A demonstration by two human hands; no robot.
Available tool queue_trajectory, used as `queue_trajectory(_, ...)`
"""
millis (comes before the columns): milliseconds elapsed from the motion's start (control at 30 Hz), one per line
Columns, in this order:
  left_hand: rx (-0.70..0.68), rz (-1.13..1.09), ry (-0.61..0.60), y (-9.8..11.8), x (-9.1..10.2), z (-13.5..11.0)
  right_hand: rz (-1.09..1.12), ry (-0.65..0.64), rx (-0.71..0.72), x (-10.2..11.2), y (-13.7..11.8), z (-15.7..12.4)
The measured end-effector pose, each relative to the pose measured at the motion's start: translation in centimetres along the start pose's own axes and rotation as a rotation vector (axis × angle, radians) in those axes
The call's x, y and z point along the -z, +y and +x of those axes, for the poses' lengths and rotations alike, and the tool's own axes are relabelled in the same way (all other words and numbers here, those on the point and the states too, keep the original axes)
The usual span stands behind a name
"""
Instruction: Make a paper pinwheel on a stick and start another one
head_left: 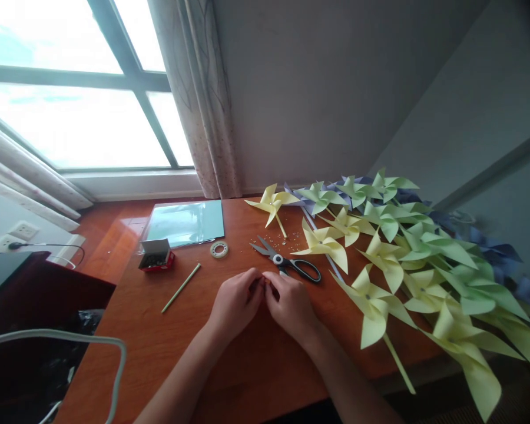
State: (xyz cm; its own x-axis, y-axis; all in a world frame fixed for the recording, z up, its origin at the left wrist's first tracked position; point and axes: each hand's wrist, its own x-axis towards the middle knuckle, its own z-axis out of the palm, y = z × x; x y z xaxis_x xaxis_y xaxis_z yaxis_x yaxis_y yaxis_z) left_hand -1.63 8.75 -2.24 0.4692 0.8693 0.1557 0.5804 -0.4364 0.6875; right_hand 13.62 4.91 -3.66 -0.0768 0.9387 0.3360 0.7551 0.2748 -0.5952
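Over the middle of the wooden table (229, 377), my left hand (236, 301) and my right hand (292, 303) meet fingertip to fingertip. Both are closed in a pinch; whatever lies between the fingertips is too small and covered to make out. Just beyond my right hand rest scissors (279, 259) with black and white handles, their blades apart. A pale green stick (181, 288) lies to the left of my left hand. Farther back are a roll of clear tape (219, 249) and an open red box (156, 259) with small dark pieces inside.
Yellow pinwheels (377, 303), green pinwheels (439, 244) and purple ones crowd the table's right side. Tiny bits (294, 240) are scattered behind the scissors. Light blue sheets in a clear sleeve (183, 224) lie back left. A white cable (70, 337) loops at the lower left.
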Motion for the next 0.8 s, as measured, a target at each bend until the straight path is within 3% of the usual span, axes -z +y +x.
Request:
queue_trajectory(567, 0.046, 0.151, 0.013, 0.3, 0.1, -0.3, 0.011, -0.034, 0.013, -0.1, 0.2, -0.2)
queue_trajectory(667, 0.104, 0.242, 0.077, 0.1, 0.7, -0.1, 0.007, -0.049, 0.016, -0.1, 0.1, -0.3)
queue_trajectory(800, 0.222, 0.379, 0.205, -0.8, 2.8, 0.9, 0.027, -0.058, 0.027, 0.0, -0.2, -0.5)
